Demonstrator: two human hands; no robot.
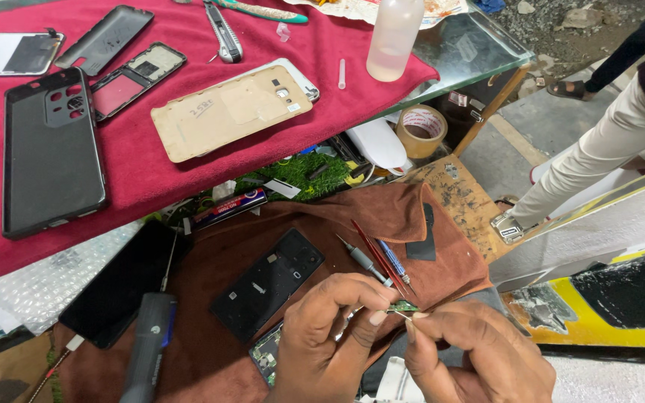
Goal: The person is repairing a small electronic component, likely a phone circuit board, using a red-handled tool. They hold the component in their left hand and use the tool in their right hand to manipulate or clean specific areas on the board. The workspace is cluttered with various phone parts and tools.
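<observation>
Low in the head view, my left hand point(330, 339) and my right hand point(472, 354) meet over a brown cloth point(352, 216). Both pinch a tiny green circuit board point(403, 307) between thumb and fingertips. Under my left hand lies an opened phone body point(265, 357) with its green board showing. A black phone back cover point(268, 282) rests just left of my left hand. Several thin screwdrivers point(378, 257), red, blue and grey, lie on the cloth just above my fingers.
A black phone point(125, 282) and a grey-blue electric screwdriver point(147, 347) lie at the left. The red-clothed glass shelf point(188, 157) above holds a black case point(50, 153), a tan back cover point(229, 112), a utility knife point(224, 33) and a plastic bottle point(393, 37). A person's legs point(599, 149) are at the right.
</observation>
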